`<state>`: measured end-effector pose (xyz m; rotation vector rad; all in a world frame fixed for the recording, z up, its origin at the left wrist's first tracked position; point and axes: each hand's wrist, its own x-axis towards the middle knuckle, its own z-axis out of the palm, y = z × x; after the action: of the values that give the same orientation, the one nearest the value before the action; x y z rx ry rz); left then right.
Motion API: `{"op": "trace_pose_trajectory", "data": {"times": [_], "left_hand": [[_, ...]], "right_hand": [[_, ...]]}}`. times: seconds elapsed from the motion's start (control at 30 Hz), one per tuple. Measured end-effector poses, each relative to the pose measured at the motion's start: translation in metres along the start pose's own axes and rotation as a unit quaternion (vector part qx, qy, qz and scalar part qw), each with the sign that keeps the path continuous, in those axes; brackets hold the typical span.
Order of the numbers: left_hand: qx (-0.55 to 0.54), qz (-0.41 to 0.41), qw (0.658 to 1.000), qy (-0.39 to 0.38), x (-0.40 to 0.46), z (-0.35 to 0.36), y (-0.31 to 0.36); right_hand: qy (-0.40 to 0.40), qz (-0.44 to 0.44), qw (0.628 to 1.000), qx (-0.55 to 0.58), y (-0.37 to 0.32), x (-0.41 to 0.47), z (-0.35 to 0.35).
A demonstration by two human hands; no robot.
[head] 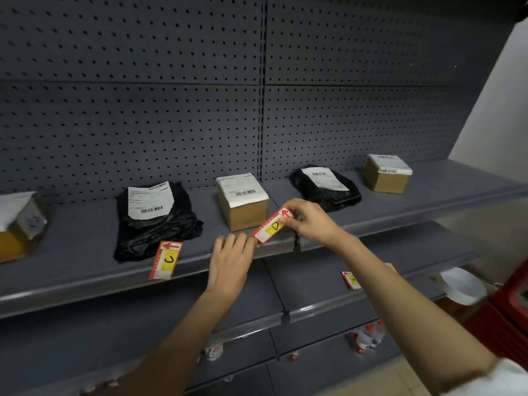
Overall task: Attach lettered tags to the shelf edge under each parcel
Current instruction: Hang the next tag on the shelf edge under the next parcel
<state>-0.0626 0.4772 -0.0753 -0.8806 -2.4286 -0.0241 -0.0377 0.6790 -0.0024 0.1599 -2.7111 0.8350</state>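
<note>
My right hand (pixel 310 221) pinches the upper end of a red and white tag marked D (pixel 271 226), tilted just above the shelf edge (pixel 85 287) in front of a small brown box (pixel 243 201). My left hand (pixel 233 260) touches the tag's lower end with its fingertips at the shelf's front lip. A tag marked C (pixel 166 260) lies at the edge in front of a black bag parcel (pixel 155 218). Farther right sit another black bag (pixel 325 185) and a brown box (pixel 387 174). A fifth parcel (pixel 17 224) is at the far left.
More tags (pixel 351 280) lie on the lower shelf, partly hidden by my right forearm. A white bowl (pixel 463 284) rests at that shelf's right end. Bottles (pixel 367 337) stand on the lowest shelf. A grey pegboard (pixel 171 110) backs the shelves.
</note>
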Motion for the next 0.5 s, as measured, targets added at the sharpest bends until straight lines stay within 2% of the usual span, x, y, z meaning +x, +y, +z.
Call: {"op": "trace_pose_trajectory", "data": {"times": [0.2, 0.3, 0.4, 0.5], "left_hand": [[0.012, -0.048, 0.999, 0.000, -0.003, 0.000, 0.011], [-0.021, -0.057, 0.998, 0.018, -0.007, -0.002, 0.014], [-0.080, -0.100, 0.990, 0.062, -0.010, -0.005, 0.016], [-0.132, -0.131, 0.979, 0.086, -0.006, -0.010, 0.033]], "right_hand": [[-0.017, -0.050, 0.998, -0.031, 0.003, 0.011, 0.005], [-0.053, -0.080, 0.991, -0.098, 0.004, 0.011, 0.017], [-0.084, -0.113, 0.982, -0.130, 0.004, 0.008, 0.033], [-0.042, -0.121, 0.987, -0.096, 0.009, -0.004, 0.034]]}}
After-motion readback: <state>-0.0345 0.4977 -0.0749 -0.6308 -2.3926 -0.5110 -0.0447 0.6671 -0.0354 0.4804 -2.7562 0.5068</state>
